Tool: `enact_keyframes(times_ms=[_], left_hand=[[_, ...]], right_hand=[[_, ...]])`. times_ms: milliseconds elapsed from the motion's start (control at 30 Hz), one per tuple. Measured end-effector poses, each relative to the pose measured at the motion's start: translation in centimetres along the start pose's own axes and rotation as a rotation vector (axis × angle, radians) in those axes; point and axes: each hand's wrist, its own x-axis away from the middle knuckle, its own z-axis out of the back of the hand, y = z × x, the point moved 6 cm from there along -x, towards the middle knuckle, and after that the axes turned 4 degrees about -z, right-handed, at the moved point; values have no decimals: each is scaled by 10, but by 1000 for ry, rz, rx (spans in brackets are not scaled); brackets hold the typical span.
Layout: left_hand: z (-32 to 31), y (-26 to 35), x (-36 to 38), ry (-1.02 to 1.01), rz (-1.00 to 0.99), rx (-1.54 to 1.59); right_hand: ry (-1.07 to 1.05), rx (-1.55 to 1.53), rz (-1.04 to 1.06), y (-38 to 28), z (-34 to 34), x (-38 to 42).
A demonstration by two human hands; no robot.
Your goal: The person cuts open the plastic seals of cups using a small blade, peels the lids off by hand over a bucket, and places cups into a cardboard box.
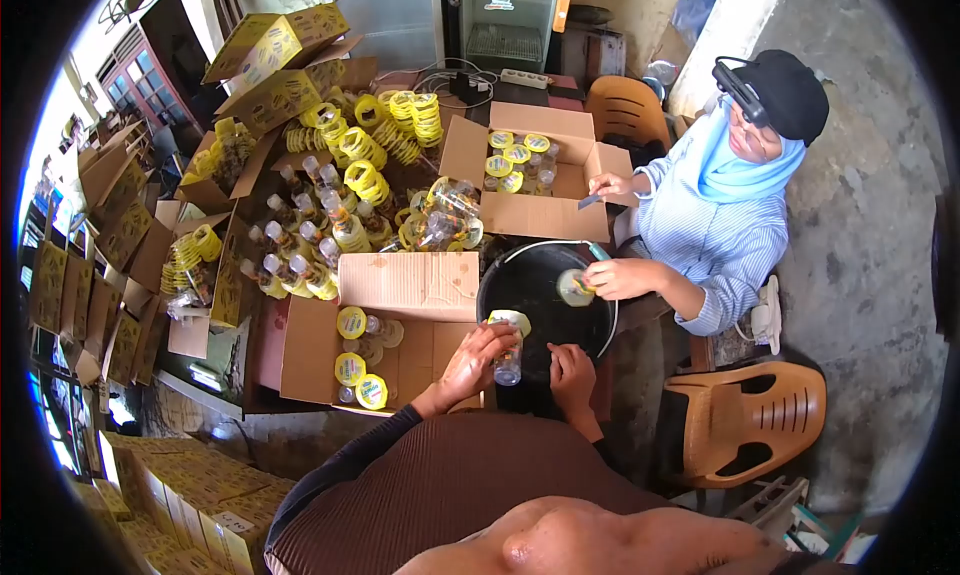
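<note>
My left hand [478, 363] is wrapped round a clear plastic bottle [508, 368] at the near left rim of a black bucket [540, 330]. A round yellow-and-white label [511, 321] shows at the bottle's far end. At the bucket's near rim, my right hand [572, 379] is closed with its fingers curled. Whatever those fingers may hold is hidden. Left of my left hand stands an open cardboard box [425, 340], holding several clear containers with round yellow labels [372, 391].
Across the bucket, a person [735, 210] holds a small blade [590, 202] and a round-labelled piece [575, 288]. Another open box [540, 212] stands beyond. Bottles [300, 265] and yellow ring stacks [365, 145] crowd the table's left. An orange chair [745, 425] stands right.
</note>
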Motion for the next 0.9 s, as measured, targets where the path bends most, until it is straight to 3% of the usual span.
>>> enact_keyframes(times_ms=[100, 233, 267, 333, 467, 533, 567, 633, 767, 867, 900], left_hand=[[6, -2, 1, 64, -20, 127], [15, -12, 4, 226, 140, 207], [15, -12, 6, 215, 125, 214], [5, -1, -1, -50, -8, 148], [3, -4, -4, 146, 12, 209], [-14, -7, -5, -145, 20, 179], [-17, -5, -2, -143, 36, 184], [2, -5, -7, 159, 122, 160], [1, -18, -3, -49, 63, 162], [39, -30, -7, 256, 180, 221], [51, -40, -5, 295, 370, 261]], right_hand=[[20, 31, 21, -3, 2, 0], [42, 27, 7, -1, 2, 1], [30, 18, 6, -1, 3, 2], [40, 14, 8, -2, 2, -1], [57, 24, 38, -2, 2, -2], [33, 18, 48, -3, 2, 2], [37, 24, 51, -2, 3, 2], [18, 12, 59, -1, -1, -2], [-1, 30, 62, -1, -3, 10], [33, 46, 82, 0, -2, 2], [34, 42, 76, -1, -2, 2]])
